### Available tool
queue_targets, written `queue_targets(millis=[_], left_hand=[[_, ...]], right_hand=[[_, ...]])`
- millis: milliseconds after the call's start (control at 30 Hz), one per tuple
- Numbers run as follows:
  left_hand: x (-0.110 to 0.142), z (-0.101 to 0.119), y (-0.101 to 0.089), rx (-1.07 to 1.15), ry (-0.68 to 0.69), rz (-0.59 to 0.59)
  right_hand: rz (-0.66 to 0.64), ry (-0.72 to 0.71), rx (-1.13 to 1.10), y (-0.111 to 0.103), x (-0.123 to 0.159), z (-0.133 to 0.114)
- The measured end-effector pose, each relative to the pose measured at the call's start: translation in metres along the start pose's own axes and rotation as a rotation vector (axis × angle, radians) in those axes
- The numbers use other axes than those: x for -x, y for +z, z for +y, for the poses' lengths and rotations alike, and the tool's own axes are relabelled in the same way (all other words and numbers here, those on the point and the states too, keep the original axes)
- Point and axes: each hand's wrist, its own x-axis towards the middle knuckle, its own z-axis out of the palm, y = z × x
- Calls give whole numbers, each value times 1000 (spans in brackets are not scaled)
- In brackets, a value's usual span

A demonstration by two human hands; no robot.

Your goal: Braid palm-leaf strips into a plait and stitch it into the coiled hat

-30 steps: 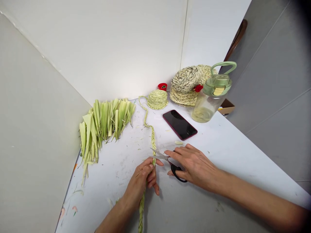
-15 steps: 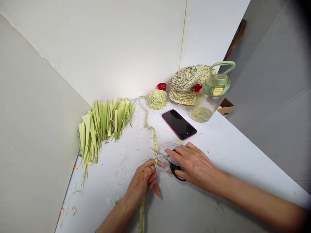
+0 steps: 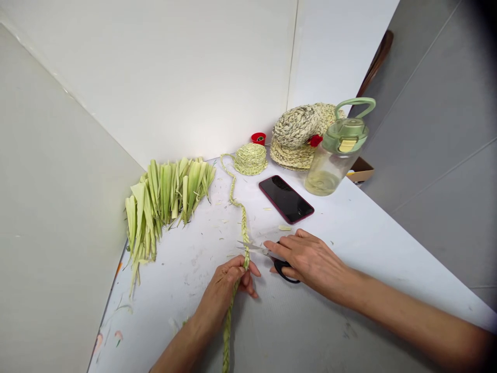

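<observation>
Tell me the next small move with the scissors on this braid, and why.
Probably close the scissors in a small, careful snip. Their slightly open blades already reach across the plaited leaf braid, the left hand has a firm grip on the braid just below them, and the right hand is on the black handles. I can't tell exactly which strand lies between the blades, so check that first.

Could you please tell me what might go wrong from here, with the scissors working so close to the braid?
The blades of the scissors, held in the right hand, sit just above the fingers of the left hand, so a slip could nick them. They also reach across the braid, so a misplaced snip might cut into it.
</observation>
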Motion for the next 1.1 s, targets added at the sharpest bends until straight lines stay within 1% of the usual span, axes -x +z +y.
queue_targets(millis=[167, 367, 433, 567, 700, 800, 933, 1100], left_hand=[[0, 3, 1, 77, 11, 19], [-2, 2, -1, 86, 17, -14], [-2, 2, -1, 111, 11, -9], [0, 5, 0, 201, -13, 1], [1, 8, 0, 265, -32, -36], [2, 8, 0, 260, -46, -59], [2, 6, 0, 221, -47, -103], [2, 4, -1, 192, -37, -98]], right_hand=[[-27, -48, 16, 2, 0, -4], [-54, -70, 13, 2, -1, -6], [-38, -58, 3, 1, -1, -4], [14, 17, -41, -2, 0, -3], [2, 56, -57, -4, 0, -5], [-6, 77, -51, -4, -1, -7], [36, 80, 5, -4, -2, -7], [83, 1, 118, -1, -1, -4]])
